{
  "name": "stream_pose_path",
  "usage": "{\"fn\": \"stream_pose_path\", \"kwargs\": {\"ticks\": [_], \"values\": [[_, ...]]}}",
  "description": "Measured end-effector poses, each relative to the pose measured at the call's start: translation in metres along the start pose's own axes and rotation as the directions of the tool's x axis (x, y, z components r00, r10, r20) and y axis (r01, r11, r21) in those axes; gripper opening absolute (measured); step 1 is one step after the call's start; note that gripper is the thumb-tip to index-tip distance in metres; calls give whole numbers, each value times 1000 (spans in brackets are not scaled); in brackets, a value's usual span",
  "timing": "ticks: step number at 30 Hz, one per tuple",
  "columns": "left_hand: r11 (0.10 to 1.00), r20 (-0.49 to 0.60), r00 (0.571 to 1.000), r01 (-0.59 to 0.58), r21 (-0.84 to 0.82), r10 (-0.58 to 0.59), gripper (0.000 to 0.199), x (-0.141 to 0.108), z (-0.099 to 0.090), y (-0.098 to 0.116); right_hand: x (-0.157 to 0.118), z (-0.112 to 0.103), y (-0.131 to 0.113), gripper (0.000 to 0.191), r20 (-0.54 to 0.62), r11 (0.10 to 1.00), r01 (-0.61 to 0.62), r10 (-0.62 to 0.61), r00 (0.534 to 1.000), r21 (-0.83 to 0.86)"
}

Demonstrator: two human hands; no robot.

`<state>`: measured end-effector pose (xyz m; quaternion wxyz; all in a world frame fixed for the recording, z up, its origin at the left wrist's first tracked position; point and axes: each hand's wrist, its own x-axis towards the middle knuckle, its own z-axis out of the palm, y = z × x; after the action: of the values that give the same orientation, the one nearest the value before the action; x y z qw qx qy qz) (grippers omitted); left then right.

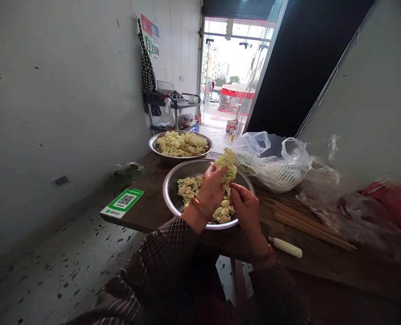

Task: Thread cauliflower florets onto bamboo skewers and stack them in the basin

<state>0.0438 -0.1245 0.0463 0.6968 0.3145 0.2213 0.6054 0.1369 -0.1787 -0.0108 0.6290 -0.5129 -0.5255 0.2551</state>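
Observation:
Above a steel bowl (168, 192), my left hand (212, 192) is wrapped round a pale green-white cauliflower floret (228, 159), its head pointing up and away from me. My right hand (247, 207) is closed in a pinch at the lower stem of the same floret; a thin stick between those fingers cannot be made out. More cauliflower pieces (187, 186) lie in the bowl below, partly covered by my hands. A knife with a cream handle (288, 247) lies beside my right wrist, its blade mostly hidden.
Behind stands a second metal basin (153, 145) heaped with cauliflower florets (182, 142). Bamboo skewers (305, 221) lie on the dark table (149, 214) to the right, near plastic bags (278, 167). A green QR-code card (124, 201) rests at the left corner.

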Motion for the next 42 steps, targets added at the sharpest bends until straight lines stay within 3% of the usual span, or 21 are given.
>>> {"fn": "stream_pose_path", "kwargs": {"ticks": [10, 17, 30, 39, 42], "values": [[996, -129, 990, -54, 72, 63, 19, -5, 5, 3, -10, -2, 2, 36, 17, 1000, 17, -17, 1000, -11], [995, -179, 984, 3, 97, 15, 15, -6, 11, -1, -9, -3, 7, 31, -9, 998, 51, -51, 999, -31], [982, -65, 995, -58, 182, 71, 30, -1, 12, -14, -5, -6, 10, 29, -56, 1000, 13, -12, 998, 15], [963, 32, 999, -23, 267, 15, 47, -11, 3, -4, -4, -5, 7, 27, -53, 997, 29, -25, 998, 73], [960, 26, 1000, -5, 278, -2, 43, -14, 3, -6, -4, -5, 9, 28, -58, 995, 28, -23, 998, 95]]}}
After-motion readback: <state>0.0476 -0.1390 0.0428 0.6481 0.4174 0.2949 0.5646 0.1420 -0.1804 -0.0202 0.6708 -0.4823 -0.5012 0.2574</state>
